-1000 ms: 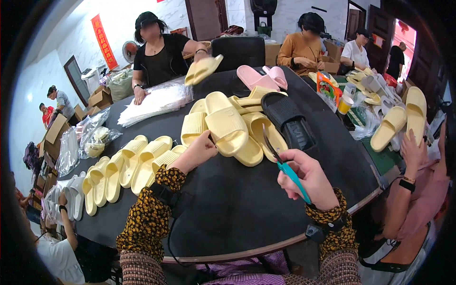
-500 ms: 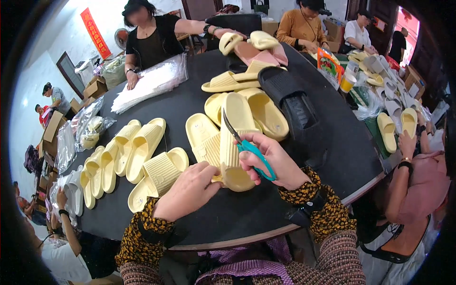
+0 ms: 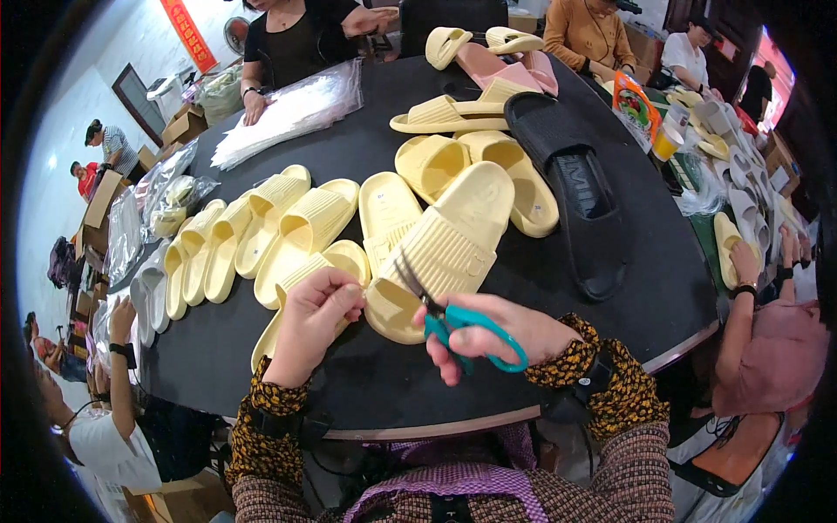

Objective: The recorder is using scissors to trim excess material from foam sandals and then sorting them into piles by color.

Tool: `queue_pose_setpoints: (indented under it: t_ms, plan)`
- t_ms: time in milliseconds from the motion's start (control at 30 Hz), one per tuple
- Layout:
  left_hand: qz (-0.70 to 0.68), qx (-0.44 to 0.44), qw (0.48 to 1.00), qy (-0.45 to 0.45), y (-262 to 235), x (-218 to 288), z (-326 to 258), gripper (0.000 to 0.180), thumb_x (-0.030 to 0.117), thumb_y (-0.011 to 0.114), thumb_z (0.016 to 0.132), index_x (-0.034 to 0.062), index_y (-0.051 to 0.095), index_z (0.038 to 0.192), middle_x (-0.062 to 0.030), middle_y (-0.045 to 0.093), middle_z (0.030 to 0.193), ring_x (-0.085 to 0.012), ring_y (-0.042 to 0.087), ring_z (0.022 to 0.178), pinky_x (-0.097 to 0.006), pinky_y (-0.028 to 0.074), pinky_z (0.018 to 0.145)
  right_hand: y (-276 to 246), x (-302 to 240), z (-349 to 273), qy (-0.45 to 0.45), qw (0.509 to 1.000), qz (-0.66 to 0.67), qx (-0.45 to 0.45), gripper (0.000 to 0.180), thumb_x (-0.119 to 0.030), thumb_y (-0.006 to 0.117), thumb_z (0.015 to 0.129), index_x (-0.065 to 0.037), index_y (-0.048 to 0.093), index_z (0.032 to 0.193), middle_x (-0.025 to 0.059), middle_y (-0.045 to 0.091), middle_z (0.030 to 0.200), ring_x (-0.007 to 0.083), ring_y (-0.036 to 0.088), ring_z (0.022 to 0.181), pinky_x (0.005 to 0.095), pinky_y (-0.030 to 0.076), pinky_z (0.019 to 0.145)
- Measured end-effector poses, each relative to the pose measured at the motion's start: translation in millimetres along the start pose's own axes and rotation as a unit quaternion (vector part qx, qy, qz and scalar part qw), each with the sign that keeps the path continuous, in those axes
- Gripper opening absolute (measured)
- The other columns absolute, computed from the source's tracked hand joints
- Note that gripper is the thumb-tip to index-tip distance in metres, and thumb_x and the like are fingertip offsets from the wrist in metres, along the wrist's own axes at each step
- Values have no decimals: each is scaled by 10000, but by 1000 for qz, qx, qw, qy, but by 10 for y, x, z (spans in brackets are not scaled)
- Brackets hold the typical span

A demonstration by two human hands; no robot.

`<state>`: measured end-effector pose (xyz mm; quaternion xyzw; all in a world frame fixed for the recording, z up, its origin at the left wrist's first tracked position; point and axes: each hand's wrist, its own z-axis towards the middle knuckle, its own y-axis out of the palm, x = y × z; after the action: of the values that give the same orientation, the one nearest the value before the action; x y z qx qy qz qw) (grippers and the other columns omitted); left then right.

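Note:
My right hand [image 3: 488, 336] grips teal-handled scissors [image 3: 475, 327], fingers and thumb in the loops. The dark blades are blurred and point up-left over the open toe end of a yellow ribbed slipper [image 3: 440, 261]. This slipper lies slanted on the table, partly over another yellow slipper [image 3: 384, 205]. Left of its toe end, my left hand [image 3: 309, 327] is closed with thumb and forefinger pinched; whatever is between them is too small to make out. Partly hidden under that hand is a further yellow slipper [image 3: 344, 259].
Yellow slippers [image 3: 270, 218] stand in a row on the black table [image 3: 523, 397] to the left, beside grey ones [image 3: 150, 292]. A big black slipper [image 3: 588, 227] lies to the right. Clear plastic bags [image 3: 292, 113] lie under a person's hand at the far side. Other people work around.
My left hand has let go of the front slipper, which now lies slanted on the table. The scissors have come down and their handles have spread. The whole view has shifted.

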<state>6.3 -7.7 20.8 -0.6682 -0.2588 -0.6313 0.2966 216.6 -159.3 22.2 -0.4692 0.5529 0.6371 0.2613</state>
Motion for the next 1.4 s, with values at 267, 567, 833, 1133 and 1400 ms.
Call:
queue_pose_setpoints:
  t_ms: [267, 567, 833, 1133, 1400]
  plan:
    - [-90, -23, 996, -4, 43, 21, -2, 102, 92, 551, 914, 1, 587, 943, -45, 602, 868, -95, 549, 763, -238, 462, 717, 32, 126, 27, 135, 991, 16, -17, 398, -177, 558, 906, 17, 421, 1225, 47, 547, 853, 103, 589, 721, 243, 541, 619]
    - [2, -59, 996, 65, 117, 33, -97, 64, 70, 555, 924, 13, 583, 933, 19, 558, 841, -50, 507, 777, -196, 429, 724, 57, 139, 31, 123, 992, -24, 22, 322, -228, 564, 918, 17, 471, 1105, 47, 542, 808, 102, 573, 636, 231, 520, 511]
    - [21, -73, 994, 84, 118, -4, -121, 50, 68, 570, 921, 19, 579, 924, 23, 542, 858, -46, 501, 801, -187, 419, 720, 52, 98, 28, 145, 988, -40, 25, 358, -188, 529, 914, 7, 452, 1205, 22, 533, 774, 65, 547, 592, 202, 489, 505]
    - [-36, -34, 998, 40, 101, -62, -174, 53, 55, 560, 912, 9, 585, 923, -6, 586, 827, -72, 561, 772, -219, 473, 718, 44, 149, 25, 95, 994, -31, 31, 307, -192, 529, 933, 15, 486, 1156, 12, 521, 732, 48, 512, 502, 175, 427, 413]
    - [30, 46, 998, 38, -195, 82, -550, 56, -3, 533, 884, -17, 581, 909, -27, 589, 745, -85, 564, 658, -206, 441, 597, 66, 108, 3, 120, 991, -38, 47, 320, -115, 523, 916, 33, 488, 1198, 18, 523, 705, 50, 498, 483, 182, 406, 404]
